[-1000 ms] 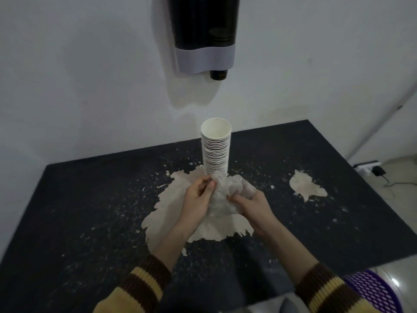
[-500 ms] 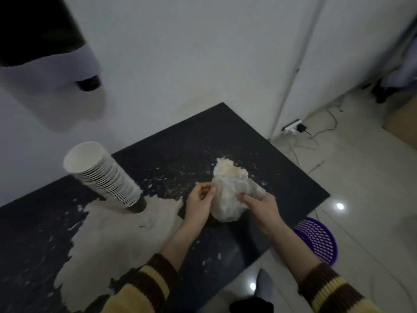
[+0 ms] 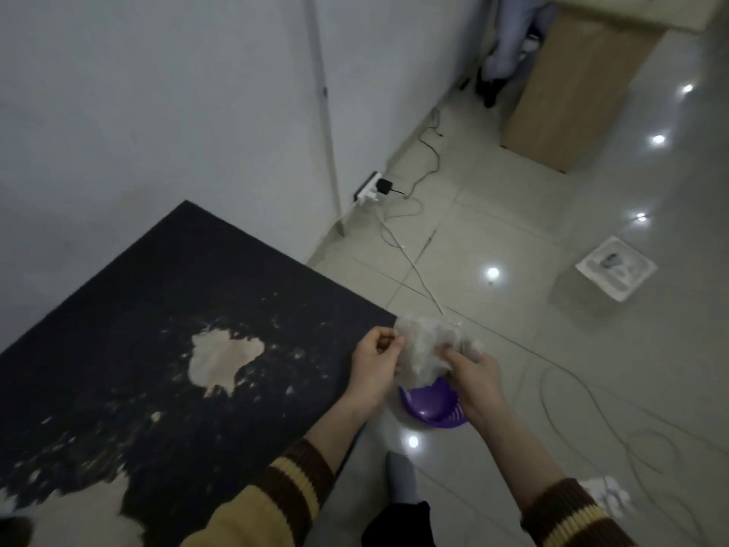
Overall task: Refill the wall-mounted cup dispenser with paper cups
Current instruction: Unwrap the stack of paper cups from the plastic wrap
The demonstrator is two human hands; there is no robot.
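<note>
Wrapper wad (image 3: 424, 349), sideways between left hand (image 3: 374, 369), right hand (image 3: 473, 382), above basket (image 3: 430, 408)

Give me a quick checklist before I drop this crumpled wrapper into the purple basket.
1. The wrapper is gripped by the left hand and the right hand: ok.
2. The wrapper is out past the table edge: ok.
3. The purple basket is lined up below the wrapper: ok, as far as this view shows.
4. The basket opening is free: cannot tell, as the wrapper and hands hide most of it.
5. The cup stack is ready on the table: cannot tell, out of view.
</note>
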